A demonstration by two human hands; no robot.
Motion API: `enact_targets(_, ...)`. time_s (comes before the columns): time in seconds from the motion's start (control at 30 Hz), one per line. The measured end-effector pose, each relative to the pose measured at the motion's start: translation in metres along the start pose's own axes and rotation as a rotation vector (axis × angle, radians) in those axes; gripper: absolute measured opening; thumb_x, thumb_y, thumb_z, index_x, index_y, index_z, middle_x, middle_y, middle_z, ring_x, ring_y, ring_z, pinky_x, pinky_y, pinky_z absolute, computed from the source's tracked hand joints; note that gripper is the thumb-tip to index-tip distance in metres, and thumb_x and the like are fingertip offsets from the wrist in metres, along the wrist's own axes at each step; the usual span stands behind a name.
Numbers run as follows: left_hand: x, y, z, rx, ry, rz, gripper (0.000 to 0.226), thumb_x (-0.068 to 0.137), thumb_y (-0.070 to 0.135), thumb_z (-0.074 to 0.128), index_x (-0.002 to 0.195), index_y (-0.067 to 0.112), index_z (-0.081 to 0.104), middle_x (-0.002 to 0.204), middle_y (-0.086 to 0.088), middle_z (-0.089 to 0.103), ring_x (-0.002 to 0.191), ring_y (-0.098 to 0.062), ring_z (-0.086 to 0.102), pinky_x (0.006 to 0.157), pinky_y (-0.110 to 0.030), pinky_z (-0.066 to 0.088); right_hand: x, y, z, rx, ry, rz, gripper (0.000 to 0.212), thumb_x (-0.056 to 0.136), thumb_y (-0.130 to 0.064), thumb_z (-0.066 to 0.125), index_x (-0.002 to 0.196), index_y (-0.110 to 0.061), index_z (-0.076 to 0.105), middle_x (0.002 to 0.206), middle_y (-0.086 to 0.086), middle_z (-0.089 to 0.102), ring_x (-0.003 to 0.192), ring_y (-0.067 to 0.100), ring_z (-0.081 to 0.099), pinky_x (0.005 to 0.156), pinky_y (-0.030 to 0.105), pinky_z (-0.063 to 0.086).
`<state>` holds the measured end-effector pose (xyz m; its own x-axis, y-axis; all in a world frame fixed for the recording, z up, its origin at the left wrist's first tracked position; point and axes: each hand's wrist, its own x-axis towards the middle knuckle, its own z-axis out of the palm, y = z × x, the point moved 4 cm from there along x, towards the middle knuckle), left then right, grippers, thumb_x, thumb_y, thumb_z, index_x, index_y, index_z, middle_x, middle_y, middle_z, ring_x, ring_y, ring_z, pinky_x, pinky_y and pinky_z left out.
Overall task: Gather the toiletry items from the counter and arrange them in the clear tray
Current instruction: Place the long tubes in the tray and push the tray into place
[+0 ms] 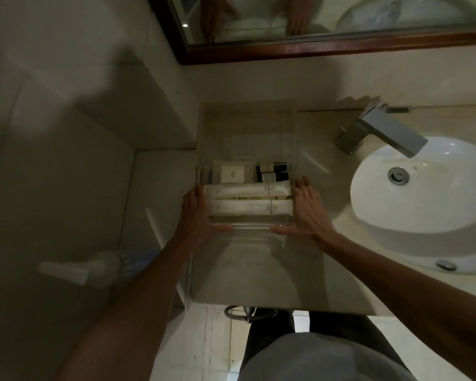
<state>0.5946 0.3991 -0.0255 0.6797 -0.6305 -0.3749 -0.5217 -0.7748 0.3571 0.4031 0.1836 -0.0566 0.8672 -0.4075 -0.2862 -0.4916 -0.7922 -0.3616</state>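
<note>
The clear tray (248, 226) sits on the beige counter (308, 166) left of the sink. Two long white wrapped packets (248, 190) lie side by side across it. Behind them are a small white box (232, 173) and small dark bottles (272, 171). My left hand (195, 213) grips the tray's left wall, thumb along the front rim. On the right wall rests my right hand (305, 210), its thumb also on the front rim. Both hands hold the tray from either side.
A white round basin (423, 204) with a square metal faucet (382, 133) fills the right. A wood-framed mirror (327, 48) hangs on the wall behind. A white toilet brush holder (94, 266) stands on the floor at the left, below the counter edge.
</note>
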Motion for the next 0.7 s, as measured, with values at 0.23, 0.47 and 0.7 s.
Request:
enact_targets(0.23,0.023,0.006,-0.006,0.042,-0.023,-0.005,0.148,0.046,0.07,0.084,0.152,0.005,0.004,0.154,-0.02,0.017,0.138,-0.038,0.021,0.115,-0.05,0.025,0.023,0.01,-0.013,-0.015,0.031,-0.001,0.137,0.057,-0.096,0.051,0.152,-0.003,0.017,0.159,0.018,0.023,0.15,0.032,0.008,0.12,0.043,0.006)
enact_targets(0.47,0.034,0.013,-0.024,0.25,0.216,0.308,0.1,0.056,0.056,0.086,0.133,0.006,0.048,0.135,-0.02,0.046,0.119,-0.038,0.045,0.097,-0.048,0.042,0.019,0.003,-0.023,0.035,0.282,0.023,0.105,0.061,-0.089,0.059,0.126,-0.009,0.041,0.122,0.013,0.044,0.102,0.026,0.045,0.093,0.043,0.046)
enact_targets(0.7,0.035,0.016,-0.018,0.461,0.384,0.603,0.032,0.082,0.039,0.072,0.1,0.012,0.068,0.104,-0.006,0.066,0.096,-0.025,0.06,0.081,-0.036,0.043,0.024,0.002,-0.018,-0.061,0.31,-0.061,0.067,0.083,-0.072,0.053,0.128,-0.022,0.049,0.132,0.013,0.043,0.115,0.029,0.042,0.097,0.044,0.041)
